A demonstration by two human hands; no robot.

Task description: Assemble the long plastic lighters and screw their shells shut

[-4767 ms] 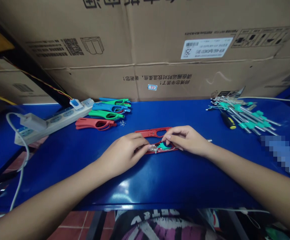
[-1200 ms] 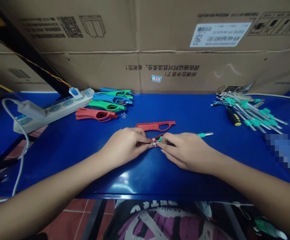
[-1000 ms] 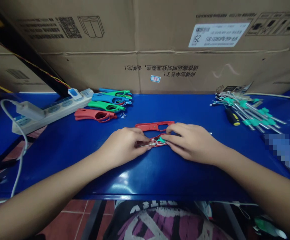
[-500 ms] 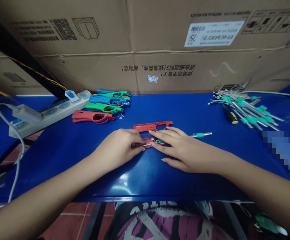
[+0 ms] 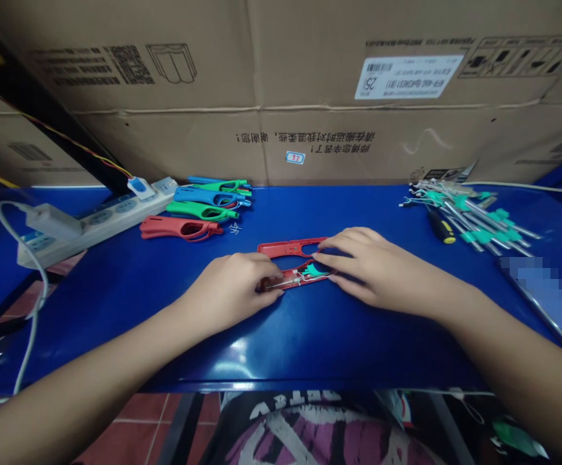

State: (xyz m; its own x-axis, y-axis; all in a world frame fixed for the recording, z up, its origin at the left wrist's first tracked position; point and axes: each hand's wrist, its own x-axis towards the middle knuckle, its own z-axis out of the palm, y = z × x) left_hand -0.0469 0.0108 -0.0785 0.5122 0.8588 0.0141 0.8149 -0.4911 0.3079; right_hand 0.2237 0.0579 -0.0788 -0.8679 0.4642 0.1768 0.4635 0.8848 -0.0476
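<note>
Right now, your left hand (image 5: 235, 283) pinches the left end of the open shell (image 5: 307, 283), which lies on the blue table (image 5: 281, 352), just nearer you than the red cover (image 5: 278, 248) and with a green piece (image 5: 316, 270) inside it. Your right hand (image 5: 378, 268) has its fingers spread at the shell's right end, though I can't tell whether they grip it or only touch.

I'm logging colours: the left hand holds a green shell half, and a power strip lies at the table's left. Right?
Not green: the head view shows the left hand holding a red shell half. The power strip does lie on the left.
</note>
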